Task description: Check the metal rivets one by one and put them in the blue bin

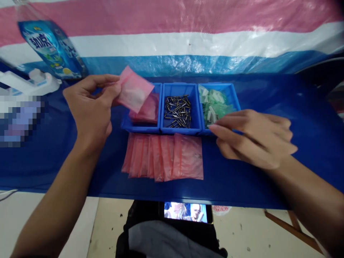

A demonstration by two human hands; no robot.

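Observation:
My left hand [91, 102] pinches a small pink plastic bag [135, 89] by its left edge, above the left blue bin [141, 129], where more pink bags [147, 111] lie. My right hand [252, 138] is at the front right of the right blue bin [236, 95], thumb and fingertips pressed together; what they hold, if anything, I cannot make out. Green plastic bags with pale pieces [215, 102] fill that bin. Between them, the middle bin [181, 89] has many loose rivets [178, 111]. Several pink zip bags [163, 157] overlap in a row before the bins.
At the back left, a blue detergent pouch [51, 50] stands by a white tape dispenser [29, 80]. A striped plastic sheet [188, 41] hangs behind the blue table [242, 182]. Below the table edge, a lit phone [185, 212] rests on my lap.

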